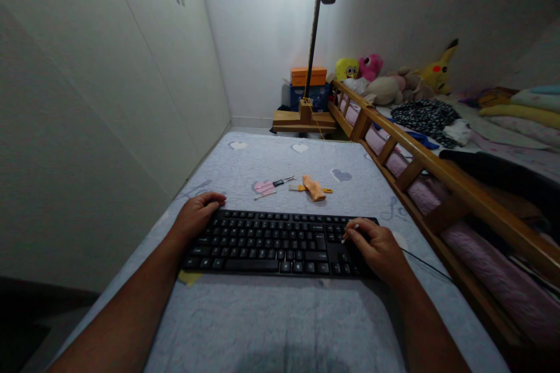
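Note:
A black keyboard [258,242] lies flat on the pale blue quilted surface. My left hand [196,215] grips its far left corner, fingers curled at the edge and partly hidden. Over the number keys at the right end, my right hand [371,245] is closed in a pinch on a thin cotton swab [343,240], whose white tip points down at the keys. Beyond the keyboard lie a second cotton swab [265,195], a slim tool with a dark grip and metal ends [279,183], and an orange cloth [313,187] lying across a yellow-handled brush [329,190].
A wooden bed rail [411,154] runs along the right, with plush toys [385,87] and clothes behind it. The keyboard's cable [426,264] trails right. White cabinet doors [131,70] stand at left. A pole on a wooden base [289,120] and boxes [308,76] are at the back.

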`<state>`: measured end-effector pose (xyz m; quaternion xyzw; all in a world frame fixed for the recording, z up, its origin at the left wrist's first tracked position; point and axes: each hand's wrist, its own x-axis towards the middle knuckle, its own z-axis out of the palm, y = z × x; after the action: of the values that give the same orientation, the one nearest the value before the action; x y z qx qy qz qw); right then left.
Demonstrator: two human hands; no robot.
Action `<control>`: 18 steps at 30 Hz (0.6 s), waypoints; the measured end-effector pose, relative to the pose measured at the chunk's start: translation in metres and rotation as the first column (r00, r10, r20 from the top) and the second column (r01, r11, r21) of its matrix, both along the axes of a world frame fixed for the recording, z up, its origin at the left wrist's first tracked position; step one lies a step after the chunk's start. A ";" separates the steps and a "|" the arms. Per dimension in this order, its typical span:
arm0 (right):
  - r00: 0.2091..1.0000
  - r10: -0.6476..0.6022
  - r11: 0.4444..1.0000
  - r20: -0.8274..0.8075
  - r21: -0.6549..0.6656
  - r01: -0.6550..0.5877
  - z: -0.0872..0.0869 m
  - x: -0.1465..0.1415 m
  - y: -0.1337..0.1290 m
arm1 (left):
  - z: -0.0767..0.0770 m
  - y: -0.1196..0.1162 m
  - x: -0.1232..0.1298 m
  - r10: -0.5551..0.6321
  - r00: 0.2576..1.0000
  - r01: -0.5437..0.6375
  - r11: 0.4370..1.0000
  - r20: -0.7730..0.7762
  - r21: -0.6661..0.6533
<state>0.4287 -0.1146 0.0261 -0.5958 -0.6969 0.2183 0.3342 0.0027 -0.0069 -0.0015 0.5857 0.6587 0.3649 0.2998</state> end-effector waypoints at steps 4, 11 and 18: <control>1.000 -0.009 1.000 0.012 -0.005 0.009 0.000 0.000 0.000 | 0.001 -0.001 0.001 0.002 1.000 -0.002 1.000 -0.007 0.006; 0.999 -0.029 1.000 0.023 -0.006 0.030 0.001 -0.002 0.000 | 0.000 -0.001 0.000 -0.006 1.000 0.006 1.000 -0.005 -0.003; 0.999 -0.050 0.999 0.020 0.021 0.049 0.002 -0.002 0.001 | -0.001 -0.001 -0.001 -0.012 1.000 0.012 1.000 -0.003 -0.002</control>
<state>0.4271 -0.1134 0.0277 -0.6117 -0.6875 0.1967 0.3382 0.0014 -0.0078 -0.0025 0.5897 0.6561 0.3616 0.3017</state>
